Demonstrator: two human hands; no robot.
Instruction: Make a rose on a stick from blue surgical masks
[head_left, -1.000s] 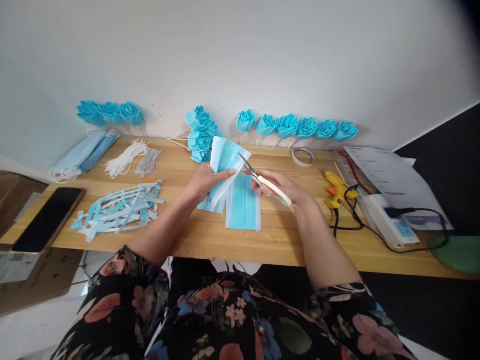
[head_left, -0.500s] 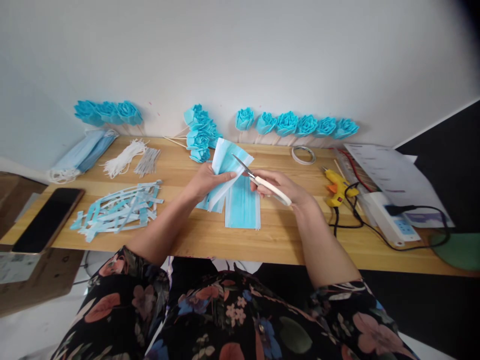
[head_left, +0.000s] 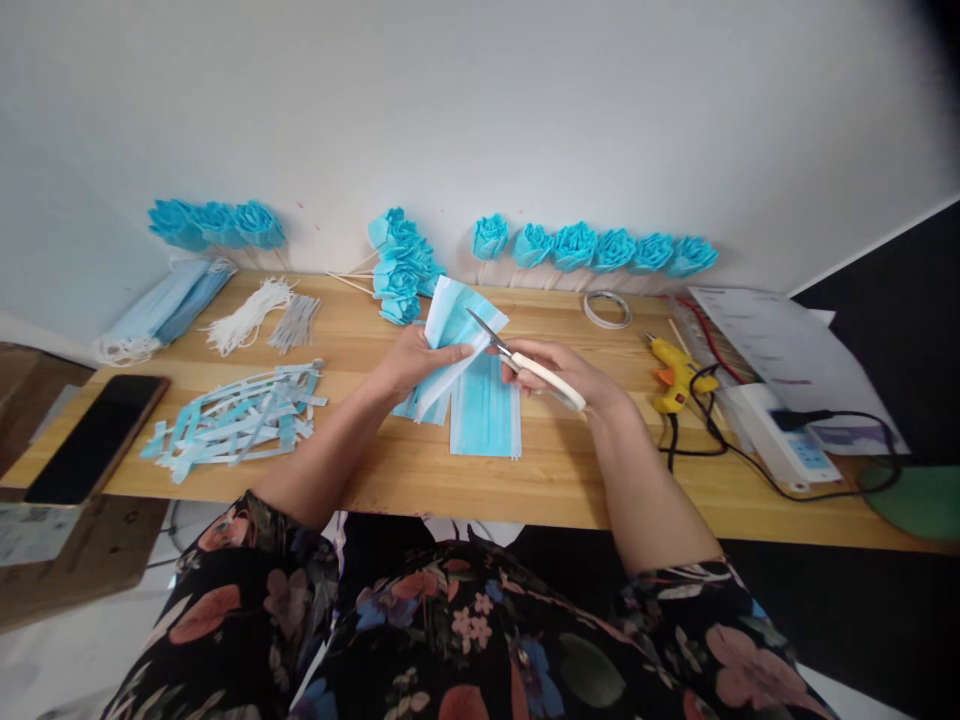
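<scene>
My left hand (head_left: 412, 362) pinches a folded blue face-mask sheet (head_left: 454, 322) and holds it up over the wooden table (head_left: 570, 470). My right hand (head_left: 570, 378) grips white-handled scissors (head_left: 525, 362), whose blades meet the sheet's right edge. Flat blue mask pieces (head_left: 486, 410) lie on the table under both hands.
Blue fabric roses (head_left: 592, 250) line the wall. A pile of cut mask strips (head_left: 240, 415), white ear loops (head_left: 251, 312), a mask stack (head_left: 161, 310) and a phone (head_left: 97, 435) lie at left. A yellow glue gun (head_left: 675, 372), cables, a power strip (head_left: 784, 445) and papers lie at right.
The scissor blades have slid a little left into the sheet's edge. Otherwise both hands hold the same places.
</scene>
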